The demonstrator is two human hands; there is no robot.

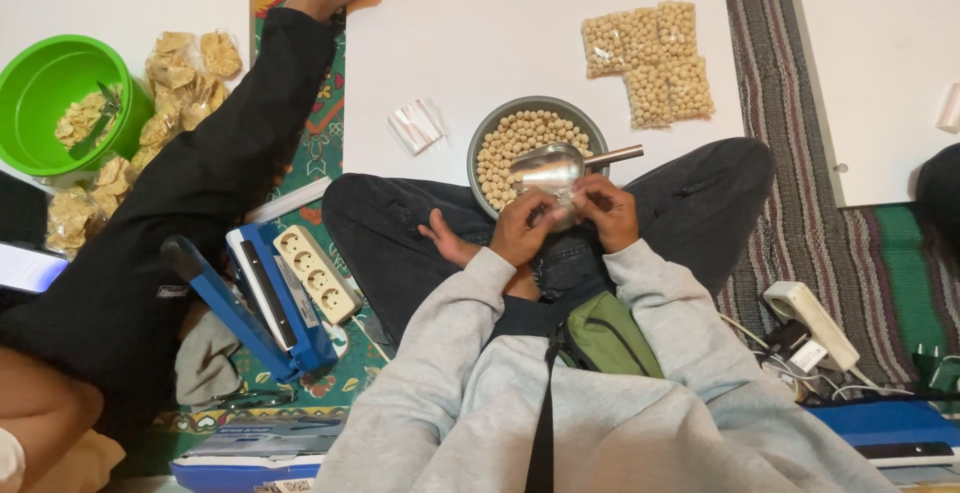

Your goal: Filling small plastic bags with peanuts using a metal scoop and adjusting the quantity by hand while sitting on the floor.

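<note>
Both hands meet over the person's lap. The left hand [522,228] closes its grip on a small clear plastic bag [556,211], fingers curled around its side, while the right hand [606,211] pinches the bag's other edge; the bag is mostly hidden between the two, so what it contains cannot be told. A shiny metal scoop with a straight handle [560,165] lies just above the hands at twelve o'clock, its bowl touching the bag's mouth and its handle pointing toward three o'clock.

The scoop rests over a round grey metal bowl filled with pale tan round balls [510,138], which sits at twelve o'clock from the grip, partly on the person's crossed legs in dark jeans and partly on a white flat board [470,23] laid on the floor. On that board, at one o'clock, lie four sealed clear packets of the same tan balls [650,58], edges touching. At eleven o'clock lies a small stack of empty clear bags [416,125].

At nine o'clock stands a blue heat sealer [262,303] with a cream power strip [318,275] just beside it. Well apart at ten o'clock, a bright green plastic tub of chips [40,83] sits next to bagged chips [180,78].
</note>
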